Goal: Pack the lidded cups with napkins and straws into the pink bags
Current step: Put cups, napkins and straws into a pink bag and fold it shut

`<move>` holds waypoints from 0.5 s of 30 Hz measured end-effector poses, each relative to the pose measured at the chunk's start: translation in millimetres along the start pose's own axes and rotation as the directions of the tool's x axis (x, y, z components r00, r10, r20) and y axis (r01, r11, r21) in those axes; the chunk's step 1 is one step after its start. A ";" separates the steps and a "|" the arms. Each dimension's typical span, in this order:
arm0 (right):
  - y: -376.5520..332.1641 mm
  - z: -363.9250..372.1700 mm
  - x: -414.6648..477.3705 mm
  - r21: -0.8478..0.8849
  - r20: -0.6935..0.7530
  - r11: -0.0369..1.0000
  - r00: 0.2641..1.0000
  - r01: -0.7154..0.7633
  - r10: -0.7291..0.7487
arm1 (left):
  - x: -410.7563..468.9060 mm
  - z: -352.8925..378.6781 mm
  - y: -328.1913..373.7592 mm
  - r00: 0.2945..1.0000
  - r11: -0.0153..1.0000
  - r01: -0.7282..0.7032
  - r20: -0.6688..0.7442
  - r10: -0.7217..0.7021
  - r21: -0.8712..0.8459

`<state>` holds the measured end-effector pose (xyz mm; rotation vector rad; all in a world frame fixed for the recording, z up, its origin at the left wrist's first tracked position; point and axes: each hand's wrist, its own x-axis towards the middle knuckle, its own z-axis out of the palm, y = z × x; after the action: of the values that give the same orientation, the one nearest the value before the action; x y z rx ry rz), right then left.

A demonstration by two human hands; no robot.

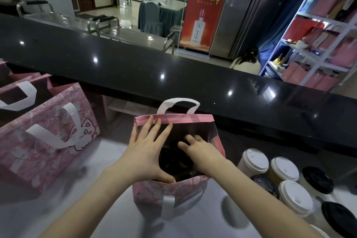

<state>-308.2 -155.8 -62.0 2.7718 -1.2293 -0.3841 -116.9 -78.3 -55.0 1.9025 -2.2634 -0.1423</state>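
Pink paper bag with white handles (173,189) stands on the white bench (116,208). Left hand (146,152), fingers spread flat, props its mouth. Right hand (201,150) curls inside; hold unclear. Step, as judged: loading. Next likely needs a white-lidded paper cup (255,160), just right of that hand.

Three pink bags: a middle bag (150,191) at six o'clock, a cat bag (48,131) and a rear bag (29,88) at nine o'clock. Six cups at four o'clock: three white lids (255,160), three dark lids (317,179). Part of a seventh cup (319,233) at five. Two hands: left hand (146,152), right hand (202,152).
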 end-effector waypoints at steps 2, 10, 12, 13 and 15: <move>-2.4 1.7 2.3 -0.005 0.032 1.000 0.999 0.005 -0.005 | 0.5 1.4 -0.6 1.000 1.000 -0.006 -0.004 0.006 0.010; -6.2 5.4 -6.9 0.040 0.042 0.999 0.999 0.025 -0.026 | 1.3 2.7 -2.9 1.000 1.000 -0.009 0.010 0.009 0.000; -12.8 12.5 -13.2 0.063 0.045 0.997 0.998 0.033 -0.035 | -0.2 2.8 -2.8 1.000 1.000 -0.018 0.004 0.018 0.010; -15.9 15.8 -15.4 0.068 0.044 0.997 0.999 0.029 -0.032 | -1.1 2.8 -2.4 1.000 0.999 -0.025 -0.002 0.025 0.024; -20.1 20.1 -19.4 0.080 0.051 0.997 0.999 0.002 -0.006 | -2.8 2.2 -1.8 0.999 0.998 -0.036 -0.006 0.037 0.043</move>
<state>-311.6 -127.5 -81.3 2.8490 -1.2783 -0.4169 -115.1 -76.0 -57.7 1.8778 -2.3132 -0.0827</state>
